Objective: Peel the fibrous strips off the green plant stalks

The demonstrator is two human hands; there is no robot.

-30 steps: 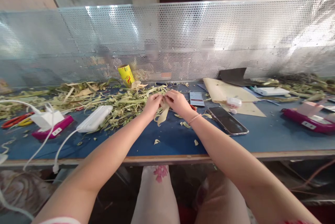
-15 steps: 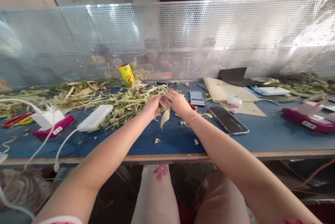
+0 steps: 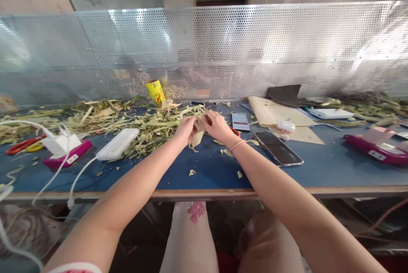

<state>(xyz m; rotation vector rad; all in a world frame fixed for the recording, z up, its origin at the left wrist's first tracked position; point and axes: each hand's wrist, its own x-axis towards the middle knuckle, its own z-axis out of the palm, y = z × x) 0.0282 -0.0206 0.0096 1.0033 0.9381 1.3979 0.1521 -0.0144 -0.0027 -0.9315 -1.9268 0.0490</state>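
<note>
My left hand point(image 3: 185, 128) and my right hand point(image 3: 218, 125) meet over the middle of the blue table point(image 3: 207, 166). Both pinch the top of a pale dried leaf strip point(image 3: 197, 137) that hangs down between them, fingers closed on it. Just behind and to the left of my hands lies a heap of green and yellowish leaf strips point(image 3: 149, 126). A few small leaf scraps point(image 3: 191, 172) lie on the table in front of my hands.
A black phone point(image 3: 278, 148) lies right of my hands, with a small card point(image 3: 240, 120), cardboard sheets point(image 3: 280, 115) and a white earbud case point(image 3: 285, 126) behind it. Left are a white power bank point(image 3: 117, 144), a magenta scale point(image 3: 65, 157) and red scissors point(image 3: 19, 145). A perforated metal screen point(image 3: 204, 52) closes the far side.
The leaf strip has shifted a little between my fingers, its hanging end swinging and shortening. My hands stay in the same place.
</note>
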